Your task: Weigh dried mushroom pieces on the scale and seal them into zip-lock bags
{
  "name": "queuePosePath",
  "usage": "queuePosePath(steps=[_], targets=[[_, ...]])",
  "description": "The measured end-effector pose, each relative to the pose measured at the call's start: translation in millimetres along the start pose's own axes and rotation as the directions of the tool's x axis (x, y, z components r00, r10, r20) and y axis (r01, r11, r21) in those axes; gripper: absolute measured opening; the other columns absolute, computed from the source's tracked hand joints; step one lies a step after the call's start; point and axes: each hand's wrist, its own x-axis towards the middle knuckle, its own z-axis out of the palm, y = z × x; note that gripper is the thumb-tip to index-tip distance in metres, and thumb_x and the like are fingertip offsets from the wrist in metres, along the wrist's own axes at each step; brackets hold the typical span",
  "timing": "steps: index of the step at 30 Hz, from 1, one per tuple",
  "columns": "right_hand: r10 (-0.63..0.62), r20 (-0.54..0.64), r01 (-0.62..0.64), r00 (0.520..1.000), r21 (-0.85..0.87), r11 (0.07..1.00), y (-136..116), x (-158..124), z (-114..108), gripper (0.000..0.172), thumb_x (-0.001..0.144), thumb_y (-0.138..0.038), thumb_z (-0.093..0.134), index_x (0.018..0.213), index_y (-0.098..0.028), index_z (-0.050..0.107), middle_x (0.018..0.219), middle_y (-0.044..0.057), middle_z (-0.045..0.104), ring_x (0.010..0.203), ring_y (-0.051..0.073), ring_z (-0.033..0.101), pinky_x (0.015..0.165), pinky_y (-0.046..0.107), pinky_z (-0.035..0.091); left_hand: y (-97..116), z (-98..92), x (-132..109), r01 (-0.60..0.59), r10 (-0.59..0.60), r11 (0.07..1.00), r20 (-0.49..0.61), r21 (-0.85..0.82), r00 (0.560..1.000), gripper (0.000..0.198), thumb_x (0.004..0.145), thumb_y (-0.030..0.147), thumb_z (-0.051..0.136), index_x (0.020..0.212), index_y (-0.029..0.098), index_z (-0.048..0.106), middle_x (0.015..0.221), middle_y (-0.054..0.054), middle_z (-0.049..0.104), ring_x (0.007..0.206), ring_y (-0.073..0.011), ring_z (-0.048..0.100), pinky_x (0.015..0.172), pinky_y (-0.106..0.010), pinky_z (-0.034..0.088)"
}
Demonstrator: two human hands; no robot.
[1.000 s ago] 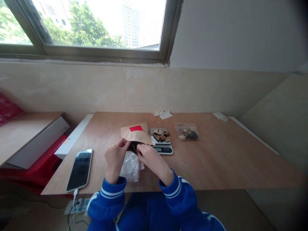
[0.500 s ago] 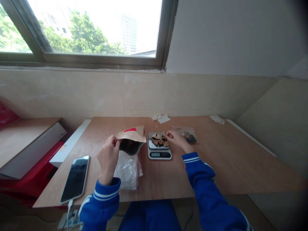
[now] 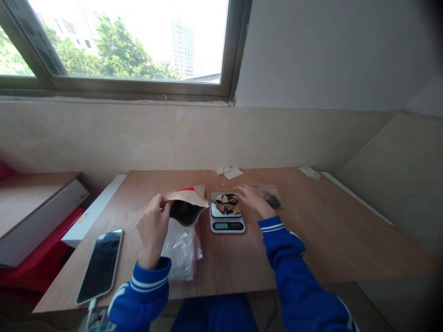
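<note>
My left hand (image 3: 152,227) grips the rim of a brown paper pouch (image 3: 187,202) with a red label, holding its dark mouth open just above the table. To its right stands a small digital scale (image 3: 226,216) with several brown and pale dried pieces (image 3: 227,204) on its pan. My right hand (image 3: 249,198) hovers beside the scale's right edge, fingers loosely spread with nothing visible in them. Behind that hand lies a clear zip bag (image 3: 271,196) holding dark pieces. An empty-looking clear plastic bag (image 3: 182,251) lies under the pouch.
A phone (image 3: 100,265) on a charging cable lies near the wooden table's (image 3: 325,240) front left corner. Crumpled white paper scraps (image 3: 229,171) and another scrap (image 3: 309,172) lie along the back edge. A white ledge and red bags sit to the left of the table.
My right hand left the pouch mouth, reached over the scale's pan, and now sits a little to the right of it. My left hand keeps hold of the pouch.
</note>
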Motion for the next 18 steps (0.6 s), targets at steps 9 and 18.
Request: queuePosePath(steps=[9,18], targets=[[-0.309,-0.006,0.242,0.951,0.635,0.734,-131.6,-57.5,-44.2,0.027,0.097,-0.021,0.041,0.108,-0.022,0.066,0.111,0.004,0.068,0.105,0.015,0.062,0.094,0.028,0.047,12.2,11.2,-14.7,-0.034,0.035,0.999,0.083,-0.021,0.996,0.013,0.092,0.033,0.047,0.085,0.024,0.053,0.079,0.002,0.064,0.069,-0.0148,0.056,0.054,-0.024,0.023],[-0.093,0.012,0.085,0.996,0.286,0.954,-178.6,-17.7,46.7,0.037,0.084,0.003,0.04,0.108,-0.011,0.065,0.107,0.018,0.07,0.1,0.027,0.066,0.09,0.038,0.051,18.4,20.2,-27.6,-0.037,0.037,0.999,0.12,0.003,0.992,0.017,0.094,0.031,0.042,0.09,0.022,0.056,0.084,-0.003,0.066,0.07,-0.017,0.058,0.054,-0.025,0.022]])
